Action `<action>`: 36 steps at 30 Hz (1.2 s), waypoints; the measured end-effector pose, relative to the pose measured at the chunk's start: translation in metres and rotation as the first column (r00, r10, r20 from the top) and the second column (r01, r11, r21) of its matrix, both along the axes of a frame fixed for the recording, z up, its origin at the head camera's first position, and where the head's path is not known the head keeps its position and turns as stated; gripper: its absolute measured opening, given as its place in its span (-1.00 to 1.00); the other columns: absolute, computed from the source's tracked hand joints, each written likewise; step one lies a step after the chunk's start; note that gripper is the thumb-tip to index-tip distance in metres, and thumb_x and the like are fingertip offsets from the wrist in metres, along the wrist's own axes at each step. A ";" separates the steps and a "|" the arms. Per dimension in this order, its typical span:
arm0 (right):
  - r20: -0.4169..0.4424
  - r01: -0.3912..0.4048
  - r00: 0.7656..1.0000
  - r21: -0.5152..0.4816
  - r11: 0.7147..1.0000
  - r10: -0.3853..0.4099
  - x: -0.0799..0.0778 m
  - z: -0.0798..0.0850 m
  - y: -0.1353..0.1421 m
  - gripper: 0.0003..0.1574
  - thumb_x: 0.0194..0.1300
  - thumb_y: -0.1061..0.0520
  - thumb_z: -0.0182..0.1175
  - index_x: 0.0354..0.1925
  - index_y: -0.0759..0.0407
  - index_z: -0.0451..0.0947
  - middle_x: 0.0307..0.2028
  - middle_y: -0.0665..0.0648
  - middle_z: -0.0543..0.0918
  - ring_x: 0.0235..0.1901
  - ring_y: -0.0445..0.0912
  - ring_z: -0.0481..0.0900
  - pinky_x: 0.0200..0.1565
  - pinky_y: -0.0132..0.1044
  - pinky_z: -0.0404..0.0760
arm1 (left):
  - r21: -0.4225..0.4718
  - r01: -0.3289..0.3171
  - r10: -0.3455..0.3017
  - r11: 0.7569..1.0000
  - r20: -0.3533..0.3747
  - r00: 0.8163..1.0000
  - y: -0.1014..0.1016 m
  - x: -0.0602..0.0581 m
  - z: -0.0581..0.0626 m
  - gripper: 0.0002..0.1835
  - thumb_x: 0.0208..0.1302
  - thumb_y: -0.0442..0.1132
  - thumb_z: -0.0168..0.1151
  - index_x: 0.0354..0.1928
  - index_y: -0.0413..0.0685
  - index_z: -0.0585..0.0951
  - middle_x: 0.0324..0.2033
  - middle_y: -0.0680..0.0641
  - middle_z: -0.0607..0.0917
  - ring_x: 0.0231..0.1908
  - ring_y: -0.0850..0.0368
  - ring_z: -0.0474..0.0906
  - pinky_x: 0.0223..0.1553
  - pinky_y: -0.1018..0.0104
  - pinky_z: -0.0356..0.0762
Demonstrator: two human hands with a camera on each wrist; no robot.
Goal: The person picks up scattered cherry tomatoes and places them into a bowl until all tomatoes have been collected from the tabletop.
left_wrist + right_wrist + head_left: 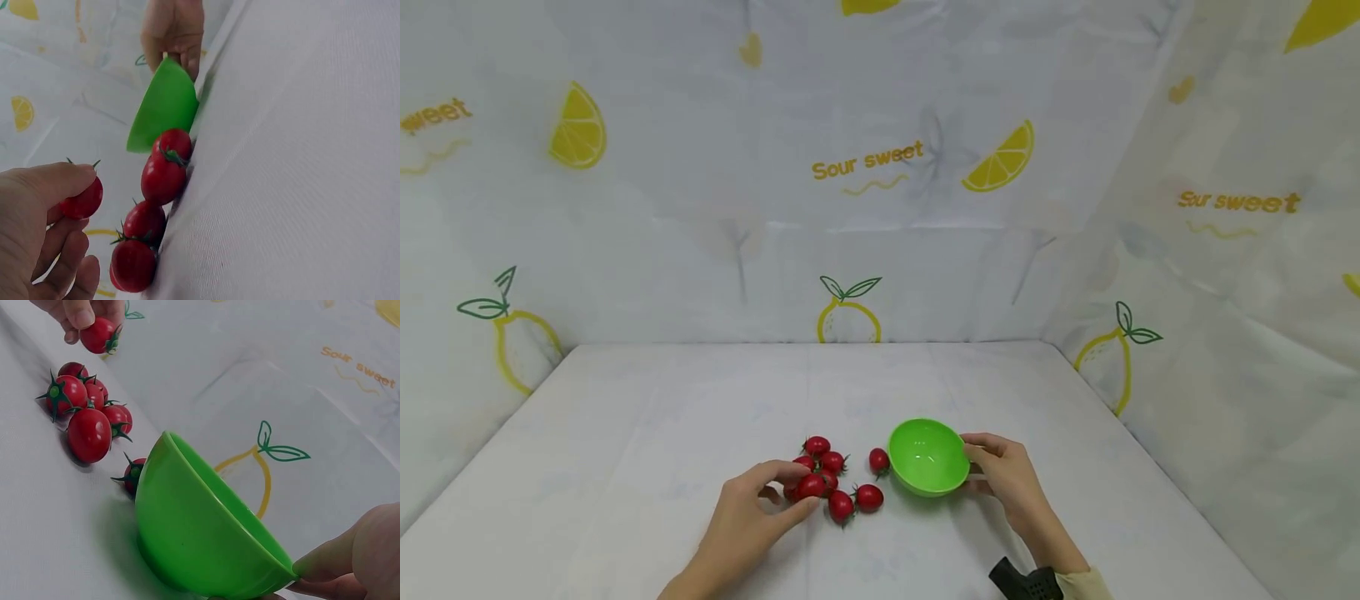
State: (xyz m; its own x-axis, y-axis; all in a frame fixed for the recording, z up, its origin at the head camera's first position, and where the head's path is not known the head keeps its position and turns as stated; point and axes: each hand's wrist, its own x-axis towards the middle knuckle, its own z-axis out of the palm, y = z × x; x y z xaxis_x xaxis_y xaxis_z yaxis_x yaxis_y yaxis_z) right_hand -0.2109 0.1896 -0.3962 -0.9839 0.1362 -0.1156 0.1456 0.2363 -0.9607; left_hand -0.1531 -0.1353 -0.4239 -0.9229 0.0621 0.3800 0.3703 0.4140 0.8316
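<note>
A cherry tomato point(84, 199) is pinched between the thumb and fingers of my left hand point(751, 512), raised above the other tomatoes in both wrist views. Below and beside it several red cherry tomatoes point(841, 506) with green stems lie in a loose cluster on the table. My right hand point(1009, 475) grips the rim of a green bowl point(206, 531) at its right side, thumb at the edge and fingers partly hidden underneath. Inside, the bowl shows only bare green in the head view. One cherry tomato point(878, 461) sits close to the bowl's left side.
A white cloth covers the table point(625, 442). Behind and at the sides hangs a white curtain point(700, 267) printed with lemons and lettering. A black strap device point(1026, 581) is on my right wrist.
</note>
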 end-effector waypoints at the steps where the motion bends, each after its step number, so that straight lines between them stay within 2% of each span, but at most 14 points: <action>1: 0.002 0.005 1.000 -0.002 1.000 -0.005 0.000 0.000 0.000 -0.66 0.39 0.22 0.12 0.05 0.37 0.57 -0.09 0.23 0.64 -0.22 0.00 0.64 -0.25 -0.15 0.67 | 0.002 0.001 -0.001 1.000 -0.002 1.000 0.002 -0.002 0.002 -0.64 0.00 -0.18 0.58 -0.13 0.21 0.70 -0.27 0.27 0.68 -0.25 0.24 0.57 -0.25 0.34 0.56; 4: 0.008 0.010 1.000 -0.002 1.000 -0.010 0.001 0.000 0.001 -0.66 0.39 0.22 0.13 0.06 0.37 0.57 -0.09 0.22 0.64 -0.22 -0.01 0.64 -0.25 -0.15 0.67 | 0.001 -0.001 0.001 1.000 -0.004 1.000 0.012 -0.007 0.007 -0.63 0.00 -0.18 0.58 -0.13 0.27 0.69 -0.27 0.28 0.68 -0.27 0.22 0.56 -0.27 0.34 0.57; 8: 0.002 -0.003 1.000 0.005 1.000 0.003 0.001 0.002 0.002 -0.65 0.41 0.21 0.12 0.07 0.38 0.56 -0.09 0.22 0.64 -0.22 -0.01 0.64 -0.24 -0.14 0.67 | 0.002 0.012 -0.012 1.000 -0.031 0.999 0.026 -0.017 0.014 -0.66 0.02 -0.18 0.57 -0.14 0.23 0.68 -0.29 0.28 0.67 -0.31 0.18 0.57 -0.30 0.33 0.58; 16: -0.002 -0.009 1.000 0.024 1.000 0.009 0.002 0.006 0.000 -0.64 0.41 0.20 0.13 0.08 0.38 0.56 -0.12 0.21 0.66 -0.22 0.00 0.64 -0.25 -0.14 0.66 | -0.028 0.124 -0.125 0.992 -0.061 0.990 0.057 -0.040 0.027 -0.70 0.09 -0.18 0.52 -0.11 0.07 0.68 -0.27 0.20 0.67 -0.30 0.02 0.58 -0.29 0.25 0.57; 20: 0.000 -0.009 1.000 0.026 1.000 0.009 0.002 0.005 -0.001 -0.65 0.40 0.22 0.12 0.07 0.38 0.57 -0.13 0.22 0.66 -0.23 0.01 0.64 -0.25 -0.14 0.66 | -0.065 0.167 -0.172 0.984 -0.079 0.982 0.069 -0.048 0.028 -0.71 0.11 -0.22 0.49 -0.10 0.01 0.68 -0.25 0.17 0.69 -0.25 0.06 0.59 -0.25 0.18 0.56; 27: -0.005 -0.013 1.000 0.009 1.000 0.013 0.003 0.002 -0.001 -0.66 0.40 0.24 0.12 0.06 0.39 0.56 -0.11 0.23 0.65 -0.22 0.02 0.65 -0.24 -0.12 0.67 | -0.103 0.205 -0.213 0.973 -0.073 0.974 0.082 -0.057 0.028 -0.69 0.16 -0.25 0.44 -0.05 -0.14 0.66 -0.21 0.11 0.70 -0.19 0.18 0.58 -0.16 0.12 0.55; 36: -0.013 -0.002 1.000 -0.009 1.000 0.002 0.003 0.002 -0.002 -0.67 0.38 0.26 0.13 0.05 0.40 0.57 -0.11 0.24 0.64 -0.23 0.01 0.65 -0.25 -0.11 0.67 | -0.095 0.259 -0.263 0.961 -0.028 0.964 0.096 -0.060 0.025 -0.68 0.17 -0.24 0.45 -0.06 -0.17 0.65 -0.19 0.05 0.69 -0.23 0.11 0.58 -0.23 0.19 0.59</action>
State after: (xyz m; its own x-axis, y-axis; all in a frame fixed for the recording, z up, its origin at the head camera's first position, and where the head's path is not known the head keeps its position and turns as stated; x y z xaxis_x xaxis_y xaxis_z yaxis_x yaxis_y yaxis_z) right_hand -0.2083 0.1879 -0.3940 -0.9856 0.1331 -0.1040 0.1326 0.2283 -0.9645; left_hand -0.2134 -0.0392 -0.3985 -0.8544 0.3344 0.3977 0.5072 0.3709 0.7779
